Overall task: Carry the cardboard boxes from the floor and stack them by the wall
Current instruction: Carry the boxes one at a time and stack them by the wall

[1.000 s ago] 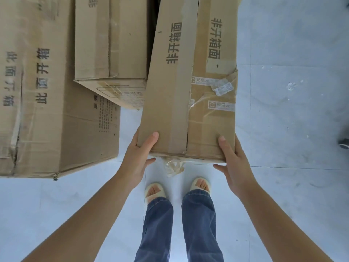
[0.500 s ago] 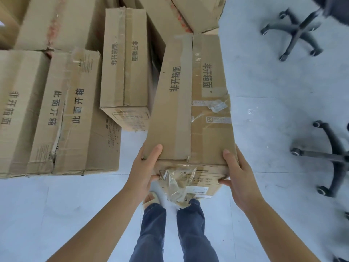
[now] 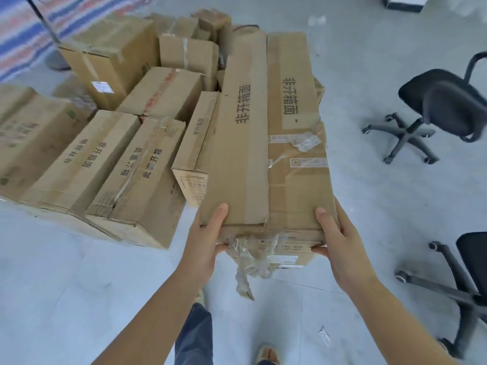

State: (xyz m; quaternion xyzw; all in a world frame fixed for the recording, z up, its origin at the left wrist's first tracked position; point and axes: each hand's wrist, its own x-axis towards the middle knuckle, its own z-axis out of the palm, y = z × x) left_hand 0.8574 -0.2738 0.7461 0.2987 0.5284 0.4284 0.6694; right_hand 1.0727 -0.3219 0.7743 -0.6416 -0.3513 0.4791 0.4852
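I hold a long cardboard box (image 3: 266,143) lifted off the floor, its near end toward me, printed characters and torn clear tape on top. My left hand (image 3: 204,238) grips its near left corner, thumb on top. At the near right corner, my right hand (image 3: 336,241) holds it the same way. Loose tape dangles from the near end. To the left, several more cardboard boxes (image 3: 126,164) lie on the grey floor in a cluster, some stacked behind.
Two black office chairs stand on the right: one (image 3: 442,106) farther off, one (image 3: 463,291) close by my right arm. A striped tarp (image 3: 31,27) and a dark pole base lie at the far left. My legs and sandals show below.
The box has come up from the floor in both hands, and my view has tilted up, showing more of the box pile and the chairs.
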